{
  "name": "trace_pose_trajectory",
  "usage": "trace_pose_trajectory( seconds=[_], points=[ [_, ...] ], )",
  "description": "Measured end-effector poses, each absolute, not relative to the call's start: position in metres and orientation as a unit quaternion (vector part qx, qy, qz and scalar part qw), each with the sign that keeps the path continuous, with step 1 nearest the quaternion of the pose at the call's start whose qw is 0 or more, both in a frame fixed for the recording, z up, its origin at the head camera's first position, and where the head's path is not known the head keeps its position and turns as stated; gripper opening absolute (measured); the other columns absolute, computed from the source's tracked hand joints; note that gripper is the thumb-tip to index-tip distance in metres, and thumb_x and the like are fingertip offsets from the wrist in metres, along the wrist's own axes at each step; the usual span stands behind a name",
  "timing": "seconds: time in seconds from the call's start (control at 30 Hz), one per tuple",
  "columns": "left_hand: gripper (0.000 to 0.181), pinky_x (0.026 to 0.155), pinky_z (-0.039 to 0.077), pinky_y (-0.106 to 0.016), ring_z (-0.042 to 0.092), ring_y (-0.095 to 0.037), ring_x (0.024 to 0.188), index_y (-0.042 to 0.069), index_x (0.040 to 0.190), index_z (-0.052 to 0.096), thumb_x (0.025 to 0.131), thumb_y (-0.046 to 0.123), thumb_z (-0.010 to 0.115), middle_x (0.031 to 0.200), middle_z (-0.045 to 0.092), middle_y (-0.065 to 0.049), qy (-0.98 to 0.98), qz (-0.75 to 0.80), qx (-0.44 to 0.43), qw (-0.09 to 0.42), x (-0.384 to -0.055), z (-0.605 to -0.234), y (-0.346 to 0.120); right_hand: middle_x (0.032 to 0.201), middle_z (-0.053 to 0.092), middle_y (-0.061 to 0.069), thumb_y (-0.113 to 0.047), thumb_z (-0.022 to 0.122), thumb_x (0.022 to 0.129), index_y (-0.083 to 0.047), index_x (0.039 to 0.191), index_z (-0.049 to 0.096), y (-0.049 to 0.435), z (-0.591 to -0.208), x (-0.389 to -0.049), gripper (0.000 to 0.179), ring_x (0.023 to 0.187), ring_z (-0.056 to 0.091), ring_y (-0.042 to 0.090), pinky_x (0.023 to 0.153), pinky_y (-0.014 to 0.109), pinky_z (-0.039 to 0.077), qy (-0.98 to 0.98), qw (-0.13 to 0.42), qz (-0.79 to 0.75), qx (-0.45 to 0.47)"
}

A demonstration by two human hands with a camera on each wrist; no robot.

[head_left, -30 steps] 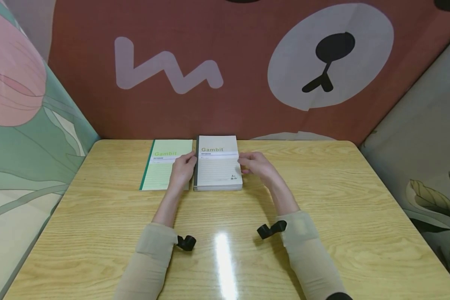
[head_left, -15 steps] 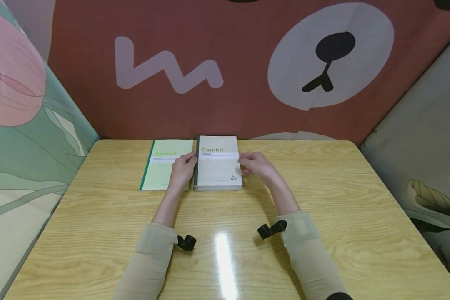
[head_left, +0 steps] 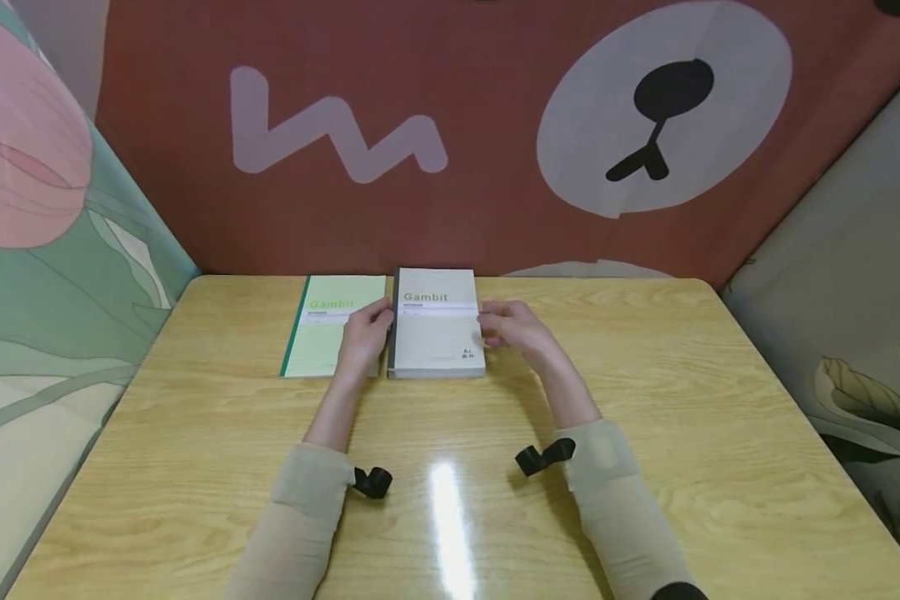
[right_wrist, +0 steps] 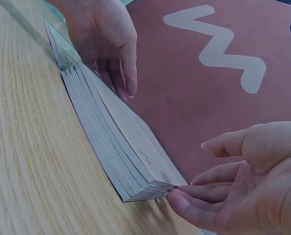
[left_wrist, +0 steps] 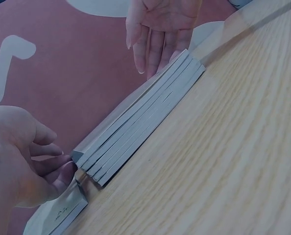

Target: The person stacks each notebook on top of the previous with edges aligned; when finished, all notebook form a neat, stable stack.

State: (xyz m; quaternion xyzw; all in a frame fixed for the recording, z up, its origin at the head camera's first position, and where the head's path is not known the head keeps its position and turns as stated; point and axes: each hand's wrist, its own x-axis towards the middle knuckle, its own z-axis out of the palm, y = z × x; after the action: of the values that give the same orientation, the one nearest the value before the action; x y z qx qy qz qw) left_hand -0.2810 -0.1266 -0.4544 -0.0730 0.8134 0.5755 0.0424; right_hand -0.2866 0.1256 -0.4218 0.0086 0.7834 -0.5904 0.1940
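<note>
A stack of several notebooks with a pale grey "Gambit" cover and dark spine (head_left: 438, 333) lies near the table's back edge. Left of it lies a pale green "Gambit" notebook with a green spine (head_left: 322, 342), partly covered by my left hand (head_left: 363, 336). The fingertips of that hand touch the spine side of the grey stack (left_wrist: 140, 117). On the opposite side, my right hand (head_left: 519, 327) touches the stack's edge with its fingertips, its thumb held apart. In the right wrist view, the stacked edges of the grey notebooks (right_wrist: 106, 137) show a slight fan.
The notebooks lie on a light wood-grain table (head_left: 450, 433). A reddish-brown wall with a cartoon bear print (head_left: 495, 225) stands right behind it. Printed panels flank the left (head_left: 45, 317) and right (head_left: 832, 275) sides.
</note>
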Motion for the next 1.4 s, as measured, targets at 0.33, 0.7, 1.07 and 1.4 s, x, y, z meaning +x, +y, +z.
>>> trace_pose_trajectory(
  seconds=[0.33,0.7,1.07,1.4],
  points=[
    [0.051,0.118,0.046,-0.042,0.054,-0.027,0.14,0.012,0.156,0.045,0.109,0.03,0.048,0.156,0.052,-0.012,0.786,0.603,-0.11,0.077,-0.281,-0.446,-0.136,0.158,0.045,0.024,-0.015,0.052,0.105,0.007,0.159,0.027,0.123,-0.424,-0.287,0.063,0.141,0.051,0.039,0.119,0.05,0.045,0.776,0.197,-0.6,-0.002],
    [0.054,0.118,0.044,-0.048,0.053,-0.034,0.14,0.007,0.159,0.038,0.11,0.03,0.044,0.155,0.051,-0.019,0.819,0.569,-0.049,0.059,-0.273,-0.421,-0.178,0.155,0.048,0.027,-0.011,0.049,0.106,0.007,0.151,0.044,0.108,-0.413,-0.285,0.049,0.147,0.046,0.036,0.121,0.049,0.042,0.761,0.074,-0.645,0.002],
    [0.072,0.13,0.021,-0.057,0.02,-0.039,0.159,0.005,0.163,0.024,0.109,0.053,0.028,0.169,0.027,-0.019,0.871,0.484,-0.051,0.076,-0.269,-0.405,-0.247,0.154,0.05,0.018,-0.033,0.051,0.108,-0.002,0.148,0.051,0.009,-0.392,-0.278,0.051,0.144,0.047,0.042,0.119,0.052,0.045,0.7,0.101,-0.707,-0.033],
    [0.076,0.129,0.021,-0.059,0.017,-0.042,0.159,0.0,0.163,0.016,0.109,0.053,0.025,0.171,0.017,-0.022,0.848,0.509,-0.082,0.124,-0.277,-0.419,-0.261,0.169,0.032,0.006,-0.053,0.042,0.107,-0.013,0.161,0.034,-0.038,-0.399,-0.262,0.068,0.158,0.027,0.031,0.129,0.053,0.026,0.701,0.174,-0.691,-0.019]
  ],
)
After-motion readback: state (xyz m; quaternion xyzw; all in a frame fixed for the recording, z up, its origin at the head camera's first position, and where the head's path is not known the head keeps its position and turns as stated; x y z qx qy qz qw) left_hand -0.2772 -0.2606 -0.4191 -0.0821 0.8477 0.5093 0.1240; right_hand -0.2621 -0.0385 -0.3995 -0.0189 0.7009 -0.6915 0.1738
